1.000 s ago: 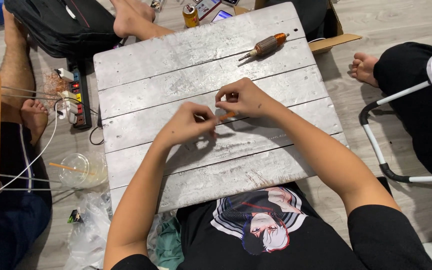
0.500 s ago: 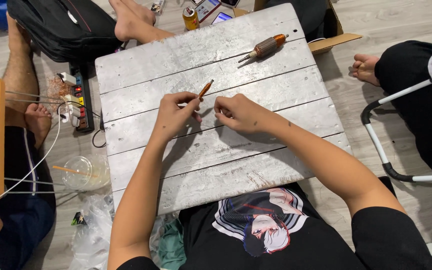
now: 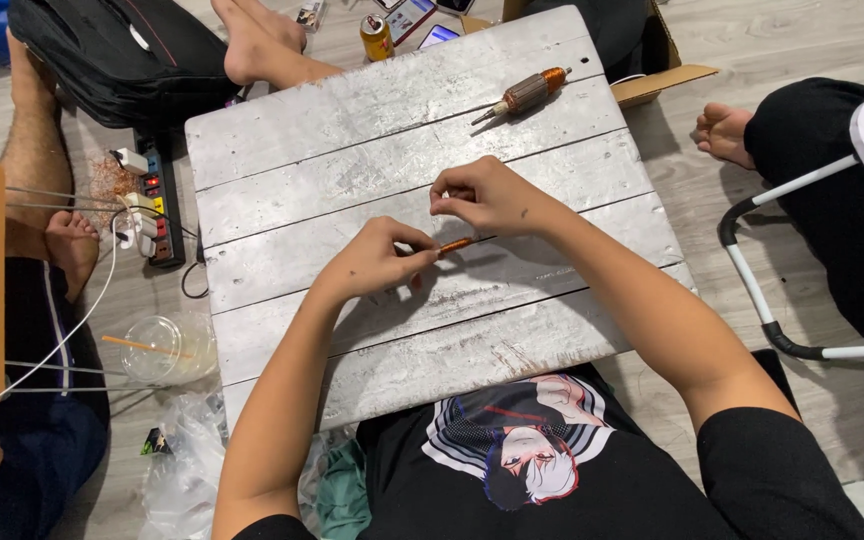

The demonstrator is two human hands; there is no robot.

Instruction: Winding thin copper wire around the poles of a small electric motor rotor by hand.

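Note:
My left hand (image 3: pixel 380 262) pinches a thin stick-like tool with an orange end (image 3: pixel 457 244) over the middle of a grey plank table (image 3: pixel 292 215). The tool lies nearly level, pointing right. My right hand (image 3: pixel 482 195) hovers just above and to the right of it, fingers curled together near the tool's tip; whether it touches the tool I cannot tell. A motor armature with copper winding (image 3: pixel 527 93) lies on the far part of the table, away from both hands.
A power strip with plugs (image 3: pixel 152 205) and a black bag (image 3: pixel 102 45) lie on the floor at left. Other people's bare feet (image 3: pixel 262 50) and legs surround the table. A plastic cup (image 3: pixel 157 350), a can (image 3: pixel 377 37), a cardboard box (image 3: pixel 652 70) and a chair frame (image 3: pixel 782 290) are nearby.
The thin tool has swung from pointing up and away to lying nearly level. Both hands shifted slightly; my right hand now sits above the tool's tip.

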